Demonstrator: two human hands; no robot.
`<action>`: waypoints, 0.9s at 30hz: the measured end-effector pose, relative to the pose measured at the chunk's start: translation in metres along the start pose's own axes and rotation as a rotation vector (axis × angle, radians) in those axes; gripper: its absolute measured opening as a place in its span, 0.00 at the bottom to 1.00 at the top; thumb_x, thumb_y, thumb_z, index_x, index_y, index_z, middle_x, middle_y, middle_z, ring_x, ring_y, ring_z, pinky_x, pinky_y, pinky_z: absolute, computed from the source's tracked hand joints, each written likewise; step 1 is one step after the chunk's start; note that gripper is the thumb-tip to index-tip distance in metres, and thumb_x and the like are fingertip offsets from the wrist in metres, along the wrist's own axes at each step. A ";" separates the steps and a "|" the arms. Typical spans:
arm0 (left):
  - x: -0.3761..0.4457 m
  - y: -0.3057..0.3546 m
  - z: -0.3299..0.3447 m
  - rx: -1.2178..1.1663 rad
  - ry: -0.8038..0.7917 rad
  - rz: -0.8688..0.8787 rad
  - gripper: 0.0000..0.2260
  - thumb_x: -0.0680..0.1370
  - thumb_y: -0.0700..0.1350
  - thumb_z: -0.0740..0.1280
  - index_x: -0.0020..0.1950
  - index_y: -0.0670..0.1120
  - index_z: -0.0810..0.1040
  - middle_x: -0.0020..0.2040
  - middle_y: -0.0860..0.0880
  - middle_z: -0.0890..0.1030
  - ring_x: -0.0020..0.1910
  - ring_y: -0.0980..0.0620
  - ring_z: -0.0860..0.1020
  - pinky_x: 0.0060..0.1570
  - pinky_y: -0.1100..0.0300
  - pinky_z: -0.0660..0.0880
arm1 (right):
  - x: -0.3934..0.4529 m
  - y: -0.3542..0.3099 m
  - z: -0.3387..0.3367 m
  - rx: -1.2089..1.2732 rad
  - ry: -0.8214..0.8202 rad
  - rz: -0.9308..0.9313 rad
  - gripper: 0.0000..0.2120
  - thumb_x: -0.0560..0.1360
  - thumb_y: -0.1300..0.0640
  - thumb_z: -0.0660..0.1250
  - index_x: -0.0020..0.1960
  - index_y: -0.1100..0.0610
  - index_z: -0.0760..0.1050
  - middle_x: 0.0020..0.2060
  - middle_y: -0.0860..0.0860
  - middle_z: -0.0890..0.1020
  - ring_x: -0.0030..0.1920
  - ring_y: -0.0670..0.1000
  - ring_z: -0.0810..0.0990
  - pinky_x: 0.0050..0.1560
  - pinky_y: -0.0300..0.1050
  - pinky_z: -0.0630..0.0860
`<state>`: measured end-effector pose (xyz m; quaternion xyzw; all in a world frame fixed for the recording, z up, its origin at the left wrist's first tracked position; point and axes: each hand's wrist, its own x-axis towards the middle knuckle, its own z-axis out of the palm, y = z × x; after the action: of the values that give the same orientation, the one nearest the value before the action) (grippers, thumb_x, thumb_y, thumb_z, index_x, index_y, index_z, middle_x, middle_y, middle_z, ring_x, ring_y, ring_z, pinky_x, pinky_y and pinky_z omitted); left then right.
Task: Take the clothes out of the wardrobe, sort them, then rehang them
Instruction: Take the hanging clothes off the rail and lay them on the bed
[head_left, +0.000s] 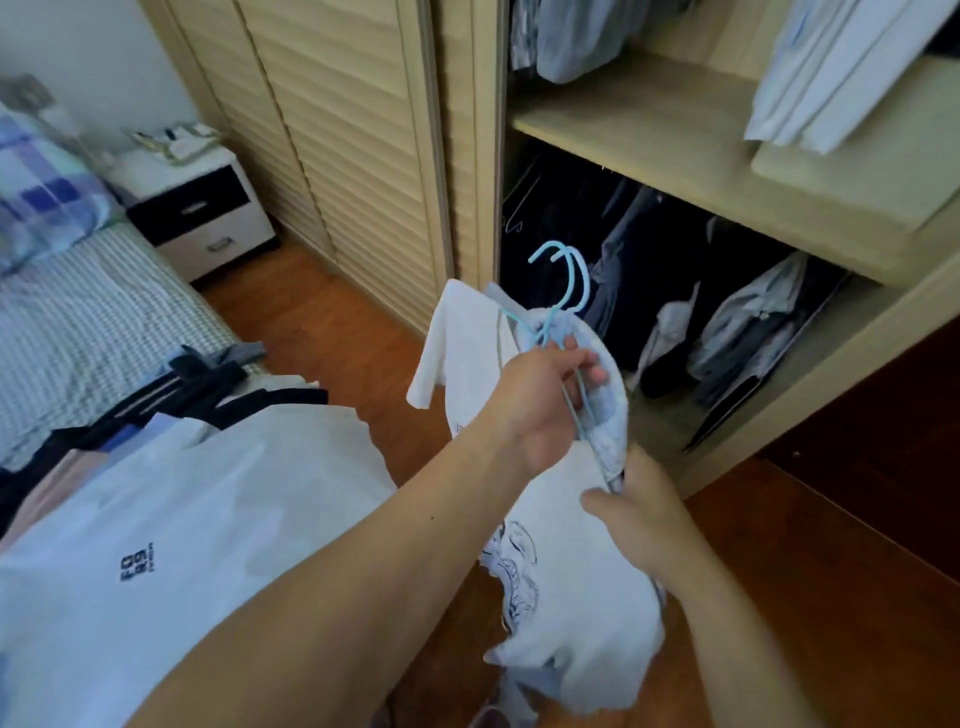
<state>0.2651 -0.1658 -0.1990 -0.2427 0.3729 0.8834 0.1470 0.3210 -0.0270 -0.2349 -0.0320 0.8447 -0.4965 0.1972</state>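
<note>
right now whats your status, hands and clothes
Left hand grips blue hangers. Right hand pinches white shirt. Wardrobe open ahead, path unblocked.

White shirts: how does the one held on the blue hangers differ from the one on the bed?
The held white shirt hangs bunched in both hands, with a line drawing printed on it. The white shirt on the bed lies spread flat, untouched, with small dark lettering. Both are white.

The left hand (540, 400) grips blue hangers (563, 291) carrying white T-shirts (576, 597); the right hand (641, 512) pinches the fabric before the open wardrobe (675, 140).
</note>
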 end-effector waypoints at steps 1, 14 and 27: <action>-0.003 0.009 0.001 0.003 -0.053 0.009 0.06 0.82 0.36 0.62 0.50 0.46 0.74 0.39 0.49 0.77 0.38 0.54 0.76 0.46 0.59 0.75 | -0.002 -0.012 -0.001 0.027 0.022 -0.038 0.17 0.65 0.61 0.64 0.50 0.45 0.78 0.44 0.56 0.84 0.49 0.62 0.82 0.48 0.62 0.79; -0.223 0.207 -0.104 -0.127 -0.531 0.482 0.01 0.80 0.40 0.62 0.50 0.44 0.71 0.42 0.49 0.65 0.36 0.54 0.66 0.42 0.64 0.69 | -0.069 -0.250 0.118 -0.039 -0.104 -0.617 0.21 0.69 0.48 0.72 0.60 0.42 0.73 0.54 0.38 0.81 0.56 0.38 0.79 0.58 0.46 0.75; -0.417 0.124 -0.622 -0.286 0.567 0.367 0.12 0.75 0.46 0.67 0.53 0.41 0.82 0.44 0.43 0.80 0.42 0.47 0.79 0.45 0.55 0.77 | -0.177 -0.193 0.628 -0.669 -0.720 -0.457 0.20 0.73 0.50 0.64 0.62 0.50 0.65 0.58 0.57 0.79 0.58 0.62 0.78 0.54 0.50 0.75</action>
<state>0.7588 -0.7366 -0.2773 -0.4250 0.3087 0.8360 -0.1585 0.6857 -0.5992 -0.2872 -0.4441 0.8073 -0.1884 0.3400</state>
